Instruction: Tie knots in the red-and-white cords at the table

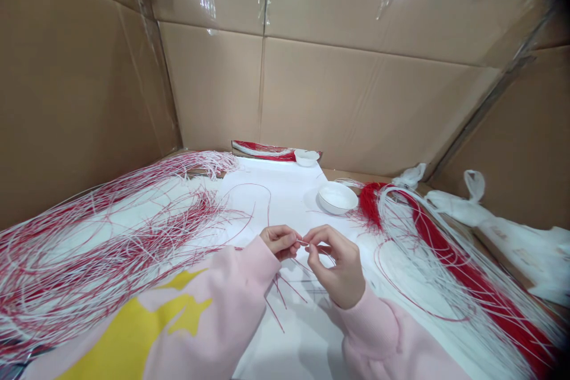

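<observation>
Well left of the near bowl (337, 198) lie red and white cords (178, 243), too many to count. Front-left of that bowl, the left hand (281, 241) pinches one thin cord (302, 243); the right hand (333, 261), in front of it, pinches there too. The step seems to be fingertip cord work; the next move calls for steady pinching. Two bowls show, the far bowl (306, 158) beyond the near one; right of that, one thick red bundle (458, 264).

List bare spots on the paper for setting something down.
Two patches of white paper: beyond the left hand, between the looping string and the nearer bowl; and close in, shadowed, between the sleeves. Crowded: left string bundles, right red bundle.
</observation>
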A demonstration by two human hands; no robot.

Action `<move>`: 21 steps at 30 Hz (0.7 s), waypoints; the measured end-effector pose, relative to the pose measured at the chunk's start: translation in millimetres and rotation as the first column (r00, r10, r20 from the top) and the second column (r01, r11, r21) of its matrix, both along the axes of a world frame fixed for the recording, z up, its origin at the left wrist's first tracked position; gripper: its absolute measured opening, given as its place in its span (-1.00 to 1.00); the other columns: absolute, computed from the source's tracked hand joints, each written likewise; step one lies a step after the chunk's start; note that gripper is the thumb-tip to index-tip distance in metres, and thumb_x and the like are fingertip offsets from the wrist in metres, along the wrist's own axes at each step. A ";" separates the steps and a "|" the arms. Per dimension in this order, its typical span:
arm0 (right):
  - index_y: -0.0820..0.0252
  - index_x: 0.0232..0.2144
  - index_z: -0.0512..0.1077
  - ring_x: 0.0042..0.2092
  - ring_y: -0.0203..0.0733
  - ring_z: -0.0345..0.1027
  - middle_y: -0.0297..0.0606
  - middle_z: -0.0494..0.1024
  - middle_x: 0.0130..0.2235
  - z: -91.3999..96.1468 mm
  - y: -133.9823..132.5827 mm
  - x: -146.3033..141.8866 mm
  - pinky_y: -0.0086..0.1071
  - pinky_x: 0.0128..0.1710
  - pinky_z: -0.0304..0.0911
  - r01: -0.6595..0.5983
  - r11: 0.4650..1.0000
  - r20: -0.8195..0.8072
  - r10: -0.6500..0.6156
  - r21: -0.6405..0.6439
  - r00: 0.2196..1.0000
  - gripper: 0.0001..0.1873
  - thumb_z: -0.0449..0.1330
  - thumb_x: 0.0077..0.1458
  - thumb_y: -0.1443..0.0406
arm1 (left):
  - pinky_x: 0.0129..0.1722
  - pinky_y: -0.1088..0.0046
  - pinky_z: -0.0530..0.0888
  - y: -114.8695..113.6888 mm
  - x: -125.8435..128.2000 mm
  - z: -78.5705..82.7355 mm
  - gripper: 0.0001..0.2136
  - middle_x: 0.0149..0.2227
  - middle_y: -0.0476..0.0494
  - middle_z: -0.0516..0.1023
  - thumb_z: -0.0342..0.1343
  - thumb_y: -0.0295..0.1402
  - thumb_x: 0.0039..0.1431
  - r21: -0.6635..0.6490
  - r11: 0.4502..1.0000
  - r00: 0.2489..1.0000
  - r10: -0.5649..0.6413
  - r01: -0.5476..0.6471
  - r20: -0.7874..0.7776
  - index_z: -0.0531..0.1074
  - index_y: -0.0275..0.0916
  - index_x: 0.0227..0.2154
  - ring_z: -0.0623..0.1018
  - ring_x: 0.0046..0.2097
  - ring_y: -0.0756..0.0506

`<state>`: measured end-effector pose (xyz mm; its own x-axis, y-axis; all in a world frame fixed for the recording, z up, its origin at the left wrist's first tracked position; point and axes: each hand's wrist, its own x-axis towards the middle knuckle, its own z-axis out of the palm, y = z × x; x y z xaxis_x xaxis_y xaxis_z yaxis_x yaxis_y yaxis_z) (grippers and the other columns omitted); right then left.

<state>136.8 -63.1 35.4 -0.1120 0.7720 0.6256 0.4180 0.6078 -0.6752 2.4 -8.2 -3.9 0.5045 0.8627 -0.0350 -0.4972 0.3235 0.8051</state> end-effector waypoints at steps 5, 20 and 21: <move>0.20 -0.52 0.23 -0.37 -0.31 0.30 -0.31 0.37 -0.42 -1.0 0.1 0.2 -0.48 -0.50 0.31 -0.007 1.000 -0.008 0.007 0.007 1.000 -0.86 0.03 -0.13 0.51 | -0.58 0.66 0.32 1.2 0.2 -1.6 -0.75 -0.69 0.00 0.38 0.29 -0.29 -0.36 0.002 1.000 1.000 -0.007 0.007 0.011 0.45 -0.37 -0.59 0.35 -0.62 0.13; 0.21 -0.51 0.23 -0.39 -0.32 0.30 -0.32 0.36 -0.43 -1.5 1.2 0.4 -0.49 -0.51 0.32 -0.012 1.000 -0.013 0.012 0.018 1.000 -0.84 0.03 -0.14 0.53 | -0.57 0.69 0.33 1.8 0.5 -2.9 -0.78 -0.69 0.00 0.40 0.29 -0.31 -0.34 0.001 1.000 1.000 -0.014 0.014 0.027 0.46 -0.35 -0.60 0.37 -0.62 0.14; 0.21 -0.51 0.23 -0.38 -0.32 0.30 -0.32 0.36 -0.43 -1.6 1.3 0.4 -0.49 -0.51 0.32 -0.013 1.000 -0.014 0.013 0.017 1.000 -0.85 0.03 -0.14 0.53 | -0.58 0.69 0.32 1.6 0.5 -2.7 -0.77 -0.69 0.00 0.39 0.29 -0.30 -0.34 0.004 1.000 0.999 -0.015 0.015 0.028 0.46 -0.35 -0.60 0.37 -0.62 0.15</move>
<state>137.2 -61.8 33.8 -0.1125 0.7599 0.6402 0.4004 0.6244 -0.6707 2.9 -6.6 -6.6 0.5180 0.8552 -0.0174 -0.5149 0.3280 0.7920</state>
